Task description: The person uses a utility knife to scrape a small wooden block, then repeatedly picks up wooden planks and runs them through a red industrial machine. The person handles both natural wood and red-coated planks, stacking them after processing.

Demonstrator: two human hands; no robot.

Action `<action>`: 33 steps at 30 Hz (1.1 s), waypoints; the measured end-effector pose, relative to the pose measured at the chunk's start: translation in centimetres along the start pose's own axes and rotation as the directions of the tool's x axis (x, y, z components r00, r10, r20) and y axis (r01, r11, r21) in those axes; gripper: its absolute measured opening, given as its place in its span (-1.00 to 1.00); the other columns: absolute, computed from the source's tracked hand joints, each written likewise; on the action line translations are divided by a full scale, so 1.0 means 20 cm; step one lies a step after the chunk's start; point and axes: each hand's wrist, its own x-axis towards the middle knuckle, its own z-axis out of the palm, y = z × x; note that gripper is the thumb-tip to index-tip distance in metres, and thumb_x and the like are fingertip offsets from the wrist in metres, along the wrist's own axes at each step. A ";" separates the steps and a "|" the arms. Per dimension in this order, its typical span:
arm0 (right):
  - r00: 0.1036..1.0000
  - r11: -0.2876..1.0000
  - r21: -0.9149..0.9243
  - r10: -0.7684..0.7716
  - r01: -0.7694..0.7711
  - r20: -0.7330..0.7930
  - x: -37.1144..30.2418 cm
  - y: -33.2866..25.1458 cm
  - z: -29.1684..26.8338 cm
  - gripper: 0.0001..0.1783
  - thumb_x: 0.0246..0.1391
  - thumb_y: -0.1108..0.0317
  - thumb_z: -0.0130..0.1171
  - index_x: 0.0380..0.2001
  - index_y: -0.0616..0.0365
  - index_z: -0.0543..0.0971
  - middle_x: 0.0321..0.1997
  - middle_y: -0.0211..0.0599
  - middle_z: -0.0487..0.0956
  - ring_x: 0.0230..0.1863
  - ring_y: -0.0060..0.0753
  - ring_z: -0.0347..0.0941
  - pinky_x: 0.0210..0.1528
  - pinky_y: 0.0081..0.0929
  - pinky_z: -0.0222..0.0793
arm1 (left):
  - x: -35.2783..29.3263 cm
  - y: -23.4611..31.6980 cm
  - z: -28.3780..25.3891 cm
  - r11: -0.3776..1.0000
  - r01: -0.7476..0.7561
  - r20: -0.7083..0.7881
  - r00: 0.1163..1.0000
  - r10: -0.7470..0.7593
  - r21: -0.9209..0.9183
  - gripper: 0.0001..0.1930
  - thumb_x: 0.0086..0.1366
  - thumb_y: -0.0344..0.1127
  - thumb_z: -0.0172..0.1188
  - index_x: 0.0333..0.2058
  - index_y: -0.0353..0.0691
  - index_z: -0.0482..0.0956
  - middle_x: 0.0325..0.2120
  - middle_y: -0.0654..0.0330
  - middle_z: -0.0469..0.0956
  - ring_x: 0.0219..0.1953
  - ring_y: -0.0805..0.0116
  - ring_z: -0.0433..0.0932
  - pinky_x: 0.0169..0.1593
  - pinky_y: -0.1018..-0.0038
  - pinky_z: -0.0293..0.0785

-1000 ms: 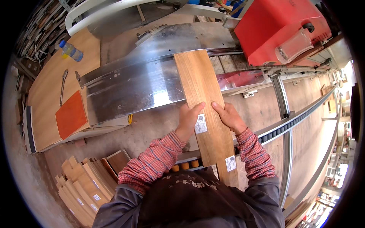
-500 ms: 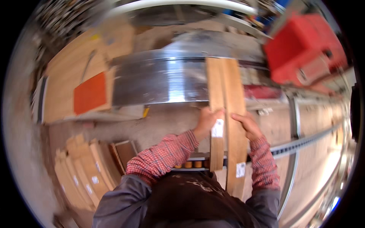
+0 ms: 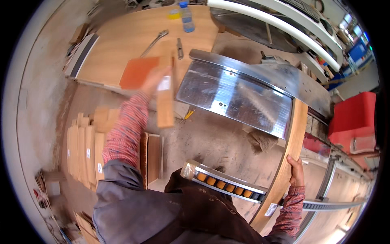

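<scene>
My left hand point(image 3: 156, 79) grips a narrow wooden strip point(image 3: 165, 95) with a white label, blurred by motion, out to my left above the wooden workbench point(image 3: 122, 36). A long wooden plank point(image 3: 290, 154) stands on edge to the right of the metal machine table point(image 3: 235, 95), and my right hand point(image 3: 296, 173) holds its right edge. An orange board point(image 3: 136, 72) lies on the bench just behind my left hand.
A plastic bottle point(image 3: 187, 16), a wrench point(image 3: 153, 40) and a small tool point(image 3: 179, 48) lie on the bench. Cut wooden pieces point(image 3: 83, 150) are stacked on the floor at left. A roller track with orange rollers point(image 3: 227, 183) sits below me. A red machine point(image 3: 355, 120) is at right.
The two boards have separated: my left hand swung the narrow strip away to the left toward the bench, while my right hand stayed on the wide plank. My head turned left.
</scene>
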 end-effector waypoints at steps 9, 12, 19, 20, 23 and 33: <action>0.996 0.992 -0.094 0.082 -0.086 -0.043 0.01 -0.08 0.03 -0.54 0.04 0.27 0.42 -0.01 0.22 0.57 -0.19 -0.35 0.66 -0.23 -0.48 0.61 -0.16 -0.44 0.54 | 0.81 -0.42 -0.78 0.598 -0.111 -0.090 0.951 0.296 0.794 -0.43 0.33 0.15 0.15 -0.24 -0.39 0.66 -0.38 -0.02 0.67 -0.29 0.21 0.62 -0.17 0.23 0.48; 0.989 0.991 -0.037 0.127 -0.130 -0.073 -0.11 -0.08 0.01 -0.54 0.02 0.27 0.44 -0.04 0.21 0.57 -0.24 -0.33 0.66 -0.27 -0.50 0.60 -0.16 -0.45 0.54 | 0.81 -0.24 -0.47 0.366 -0.022 -0.097 0.947 0.305 0.930 -0.39 0.37 0.20 0.01 -0.23 -0.38 0.62 -0.26 -0.19 0.64 -0.14 -0.11 0.62 -0.06 0.13 0.49; 0.992 0.992 -0.042 0.114 -0.116 -0.057 -0.07 -0.05 0.02 -0.50 0.01 0.25 0.45 -0.01 0.24 0.57 -0.20 -0.32 0.67 -0.25 -0.51 0.60 -0.16 -0.47 0.53 | 0.42 0.04 -0.09 0.352 -0.230 0.002 0.839 0.544 0.907 -0.55 0.43 0.05 -0.02 -0.19 -0.28 0.58 -0.26 -0.09 0.64 -0.20 -0.17 0.61 -0.16 0.11 0.51; 0.993 0.994 -0.041 0.104 -0.106 -0.047 -0.07 -0.06 0.03 -0.49 0.01 0.25 0.45 0.00 0.25 0.57 -0.20 -0.32 0.67 -0.24 -0.51 0.60 -0.16 -0.47 0.53 | 0.16 0.15 0.16 0.439 -0.429 0.122 0.810 0.573 0.789 -0.62 0.41 -0.02 0.01 -0.22 -0.26 0.59 -0.29 -0.06 0.64 -0.25 -0.12 0.62 -0.19 0.15 0.52; 0.994 0.991 -0.079 0.102 -0.105 -0.041 -0.04 -0.06 0.02 -0.49 0.04 0.21 0.44 -0.01 0.27 0.57 -0.20 -0.32 0.67 -0.24 -0.51 0.61 -0.15 -0.49 0.53 | -0.49 0.20 0.78 0.662 -0.632 0.483 0.761 0.433 0.402 -0.81 0.29 -0.23 0.16 -0.33 -0.22 0.64 -0.44 0.00 0.62 -0.38 0.10 0.64 -0.26 0.22 0.54; 0.999 0.997 0.074 0.006 -0.009 0.045 -0.06 -0.06 0.05 -0.54 0.13 0.21 0.37 -0.04 0.35 0.58 -0.20 -0.21 0.68 -0.28 -0.43 0.63 -0.26 -0.48 0.57 | -1.10 -0.05 2.16 0.996 0.079 0.704 0.706 -0.079 0.033 -0.46 0.50 0.07 -0.12 -0.27 -0.39 0.56 -0.53 0.13 0.56 -0.55 0.43 0.56 -0.62 0.50 0.39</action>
